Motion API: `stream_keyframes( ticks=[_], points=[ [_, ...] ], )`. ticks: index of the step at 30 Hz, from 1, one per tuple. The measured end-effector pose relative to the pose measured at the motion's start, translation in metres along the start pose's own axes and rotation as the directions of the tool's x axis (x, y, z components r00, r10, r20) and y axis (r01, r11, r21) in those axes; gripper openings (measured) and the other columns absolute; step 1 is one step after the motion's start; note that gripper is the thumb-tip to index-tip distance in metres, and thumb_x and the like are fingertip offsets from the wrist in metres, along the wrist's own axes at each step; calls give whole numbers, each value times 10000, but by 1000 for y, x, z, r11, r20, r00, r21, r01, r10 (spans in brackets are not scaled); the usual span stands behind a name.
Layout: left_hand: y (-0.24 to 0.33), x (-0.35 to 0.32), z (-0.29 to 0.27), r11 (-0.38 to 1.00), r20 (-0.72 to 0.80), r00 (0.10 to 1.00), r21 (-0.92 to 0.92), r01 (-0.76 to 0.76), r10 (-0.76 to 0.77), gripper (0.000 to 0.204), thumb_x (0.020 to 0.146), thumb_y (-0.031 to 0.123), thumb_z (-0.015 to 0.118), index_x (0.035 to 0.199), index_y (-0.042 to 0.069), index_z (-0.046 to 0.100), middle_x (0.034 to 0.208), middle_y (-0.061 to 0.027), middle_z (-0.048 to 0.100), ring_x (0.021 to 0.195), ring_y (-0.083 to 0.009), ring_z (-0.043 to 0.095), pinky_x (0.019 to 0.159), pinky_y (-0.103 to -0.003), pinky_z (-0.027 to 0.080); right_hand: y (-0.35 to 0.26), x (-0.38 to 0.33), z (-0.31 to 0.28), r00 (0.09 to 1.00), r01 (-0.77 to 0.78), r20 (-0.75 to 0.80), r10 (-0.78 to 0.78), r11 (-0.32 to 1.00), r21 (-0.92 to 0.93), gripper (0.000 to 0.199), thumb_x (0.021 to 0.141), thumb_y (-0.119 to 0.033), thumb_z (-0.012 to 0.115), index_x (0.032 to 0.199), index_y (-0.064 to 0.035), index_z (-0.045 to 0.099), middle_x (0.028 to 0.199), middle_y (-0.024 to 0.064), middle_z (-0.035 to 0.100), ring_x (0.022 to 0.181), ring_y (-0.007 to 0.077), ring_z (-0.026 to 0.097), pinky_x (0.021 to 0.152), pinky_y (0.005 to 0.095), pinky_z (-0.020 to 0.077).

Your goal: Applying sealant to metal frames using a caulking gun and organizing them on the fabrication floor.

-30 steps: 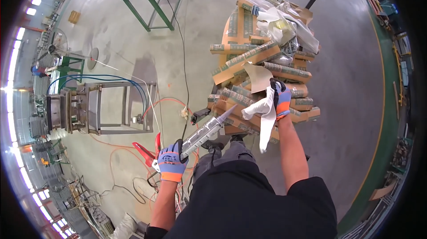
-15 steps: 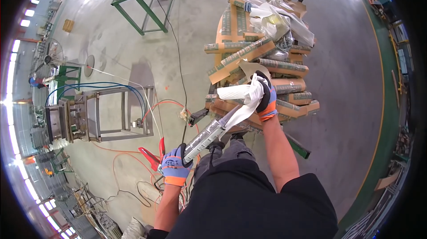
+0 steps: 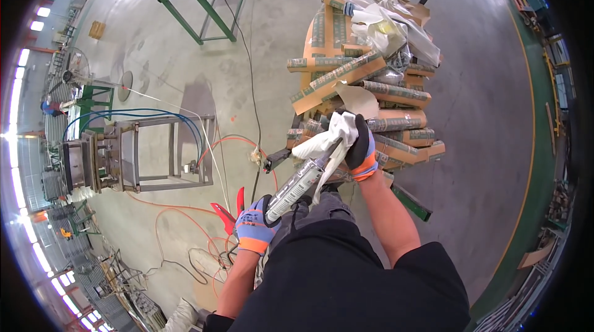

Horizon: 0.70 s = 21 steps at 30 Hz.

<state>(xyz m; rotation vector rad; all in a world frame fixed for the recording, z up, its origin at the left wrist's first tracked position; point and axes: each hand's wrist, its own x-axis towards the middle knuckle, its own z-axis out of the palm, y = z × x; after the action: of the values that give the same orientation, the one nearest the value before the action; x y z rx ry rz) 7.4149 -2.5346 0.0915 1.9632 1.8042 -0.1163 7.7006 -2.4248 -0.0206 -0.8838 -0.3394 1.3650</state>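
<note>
Black shirt (image 3: 346, 282) nearest, bottom centre of frame. Left hand (image 3: 256, 227), gloved, lower left of centre, closed round the lower end of a silver tube (image 3: 296, 190); tube sits mid-frame, slanting up to the right. Red handles (image 3: 240, 201) stick out beside that hand. Right hand (image 3: 362, 149), gloved, just right of centre, gripping a bunched white cloth (image 3: 328, 140) against the tube's tapered end. Beyond: cardboard-wrapped packages (image 3: 339, 84) heaped upper right of centre, crumpled white sheeting (image 3: 377, 21) on top. Grey metal frame (image 3: 176, 182) at left; green stand (image 3: 213, 14) upper left.
</note>
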Motion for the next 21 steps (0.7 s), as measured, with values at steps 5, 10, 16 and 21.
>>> stream_keyframes(
  ticks=[5,10,16,21],
  points=[
    [6,1,-11,989,194,977,-100,109,-88,587,660,286,791,1191,110,612,1064,-115,687,991,-307,658,857,-410,512,-5,-18,21,970,193,219,-103,873,-447,323,1012,-267,509,1140,13,607,1015,128,675,904,240,664,830,362,527],
    [-19,4,-5,903,239,964,-429,-6,120,593,651,260,828,1170,62,618,1039,-161,698,979,-332,665,902,-397,507,-18,-32,43,980,-73,183,74,997,-13,291,979,-166,565,1212,8,564,951,101,647,796,205,651,722,341,543],
    [-20,14,-7,712,445,879,-672,203,170,504,678,188,828,1106,5,635,894,-73,704,833,-103,626,773,-283,512,-27,-33,51,945,-196,315,90,926,323,446,1002,-282,526,1367,-32,473,835,37,569,675,154,567,590,302,469],
    [-10,12,0,946,101,955,-199,-256,280,543,679,250,808,1153,54,631,984,-120,709,938,-266,686,869,-393,511,-24,-25,40,927,-312,340,161,833,456,397,1032,-378,448,1195,-37,569,536,-30,312,428,115,294,464,292,282]
  ],
)
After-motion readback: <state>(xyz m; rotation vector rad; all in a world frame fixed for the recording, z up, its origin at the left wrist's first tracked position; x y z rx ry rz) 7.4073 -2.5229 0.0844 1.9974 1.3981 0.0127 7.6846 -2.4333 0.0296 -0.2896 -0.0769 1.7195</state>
